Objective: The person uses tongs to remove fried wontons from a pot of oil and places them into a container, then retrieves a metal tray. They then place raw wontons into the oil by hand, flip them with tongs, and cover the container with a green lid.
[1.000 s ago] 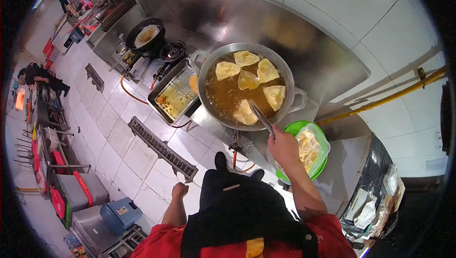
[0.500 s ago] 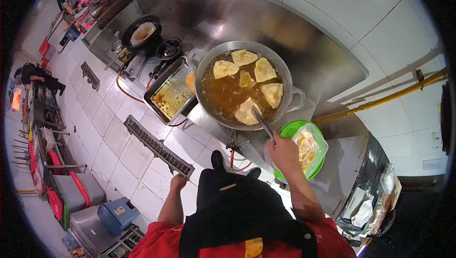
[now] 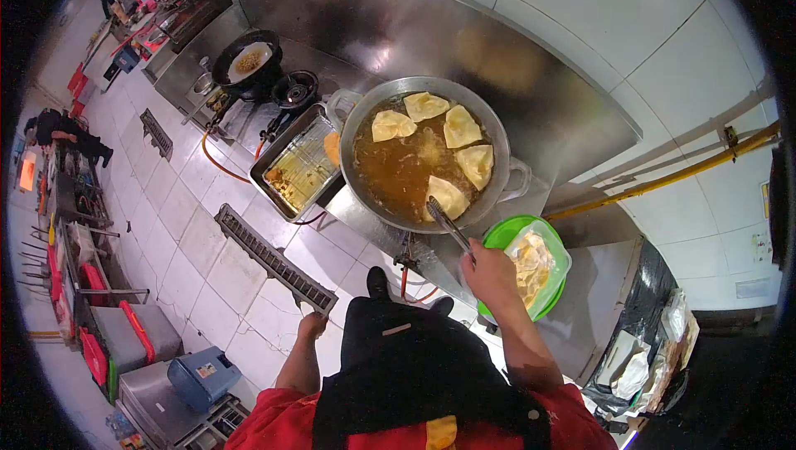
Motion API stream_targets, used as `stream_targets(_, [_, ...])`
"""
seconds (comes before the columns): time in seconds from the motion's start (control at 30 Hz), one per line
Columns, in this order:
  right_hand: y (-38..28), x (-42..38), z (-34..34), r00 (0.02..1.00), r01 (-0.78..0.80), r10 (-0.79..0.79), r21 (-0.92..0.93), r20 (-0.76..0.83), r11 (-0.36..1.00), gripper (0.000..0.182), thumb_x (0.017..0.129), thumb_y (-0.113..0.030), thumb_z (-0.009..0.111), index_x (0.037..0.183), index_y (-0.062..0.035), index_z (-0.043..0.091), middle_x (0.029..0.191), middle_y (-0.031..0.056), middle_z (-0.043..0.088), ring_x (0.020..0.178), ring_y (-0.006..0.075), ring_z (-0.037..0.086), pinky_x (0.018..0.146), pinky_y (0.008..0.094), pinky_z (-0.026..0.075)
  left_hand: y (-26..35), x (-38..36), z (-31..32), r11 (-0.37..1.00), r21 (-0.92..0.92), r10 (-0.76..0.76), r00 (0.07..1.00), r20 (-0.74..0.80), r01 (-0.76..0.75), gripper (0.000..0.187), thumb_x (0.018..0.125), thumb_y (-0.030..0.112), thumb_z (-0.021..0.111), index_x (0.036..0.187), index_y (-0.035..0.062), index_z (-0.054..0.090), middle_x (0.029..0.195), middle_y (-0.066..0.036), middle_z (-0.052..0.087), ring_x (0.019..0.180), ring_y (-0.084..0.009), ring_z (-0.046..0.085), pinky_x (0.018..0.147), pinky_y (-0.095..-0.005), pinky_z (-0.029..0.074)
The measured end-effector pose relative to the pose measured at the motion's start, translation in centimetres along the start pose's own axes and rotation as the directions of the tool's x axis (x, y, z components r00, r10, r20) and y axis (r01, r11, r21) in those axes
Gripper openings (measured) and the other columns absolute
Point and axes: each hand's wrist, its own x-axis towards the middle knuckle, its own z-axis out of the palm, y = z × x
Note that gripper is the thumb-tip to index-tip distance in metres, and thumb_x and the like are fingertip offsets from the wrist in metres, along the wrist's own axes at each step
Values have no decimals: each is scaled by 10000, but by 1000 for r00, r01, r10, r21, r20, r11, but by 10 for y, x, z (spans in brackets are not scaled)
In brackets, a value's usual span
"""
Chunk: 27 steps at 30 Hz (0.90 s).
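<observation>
R hand [image 3: 491,273] clamped on tongs [image 3: 448,223] at near pc [image 3: 448,196]; ctr pc [image 3: 432,151] now under oil [image 3: 383,172], 5 pcs [image 3: 462,127] afloat; L hand [image 3: 312,325] grip: can't tell.

Sunken piece [image 3: 431,152] indistinct, tongs [image 3: 448,223] partly hidden

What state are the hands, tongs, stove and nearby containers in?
Right hand: closed around tongs
Tongs: tips at one folded piece
Pan: uncovered, holding brown liquid, five distinct folded pieces
Green basin: open, holding translucent container
Translucent container: open, pale pieces inside
Metal tray: uncovered, rack inside
Wok: uncovered, partly filled
Burner: bare, flame unclear
Left hand: lowered, grip unclear
</observation>
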Motion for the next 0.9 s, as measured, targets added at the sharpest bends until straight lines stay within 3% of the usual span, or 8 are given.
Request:
stream_targets(0.1, [-4, -2, -17, 1000, -12, 12, -2, -13, 1000, 363, 863, -244, 552, 1154, -38, 617, 754, 222, 651, 724, 377, 661, 679, 497, 530, -5, 4, 2, 998, 55, -16, 1000, 15, 15, 570, 892, 524, 406, 1051, 46, 672, 1049, -235, 661, 1016, -396, 627, 856, -458, 494])
stream_targets(0.37, [12, 23, -1, 999, -38, 36, -57, -41, 998, 358, 861, -231, 546, 1146, -27, 623, 780, 218, 660, 752, 382, 658, 689, 502, 528, 11, -21, -8, 994, -94, -46, 999, 14, 47, 423, 861, 428, 503, 886, 40, 668, 727, -148, 680, 628, -294, 670, 594, -403, 524])
stream_targets(0.5, [10, 20, -17, 996, -57, 56, -10, -72, 998, 368, 856, -227, 550, 1156, -26, 616, 791, 229, 659, 760, 391, 655, 698, 497, 529, -3, -12, 4, 996, -86, 1, 999, -54, -6, 376, 859, 389, 507, 870, 44, 657, 703, -135, 670, 605, -267, 661, 564, -386, 516])
stream_targets(0.63, [6, 43, -23, 992, -63, 60, -20, -112, 998, 361, 853, -229, 554, 1144, -26, 620, 794, 233, 658, 763, 393, 654, 704, 496, 528, -4, -12, 6, 986, -149, -76, 997, 2, 76, 337, 865, 360, 526, 899, 48, 649, 679, -116, 657, 576, -237, 644, 553, -370, 515])
stream_targets(0.8, [4, 86, -6, 975, -26, 10, -71, -224, 997, 273, 854, -216, 553, 1029, -18, 626, 784, 238, 649, 761, 400, 650, 701, 502, 523, 6, -19, -2, 976, -201, -83, 997, 1, 81, 324, 859, 355, 533, 916, 59, 654, 682, -114, 660, 575, -231, 646, 552, -365, 517])
stream_targets(0.9, [-2, 98, 5, 985, -22, 14, -46, -172, 999, 242, 848, -207, 560, 991, -21, 621, 790, 238, 646, 769, 403, 648, 710, 502, 523, 6, -15, -5, 971, -223, -87, 996, -2, 84, 311, 857, 351, 533, 924, 74, 655, 693, -108, 668, 587, -221, 654, 557, -368, 520])
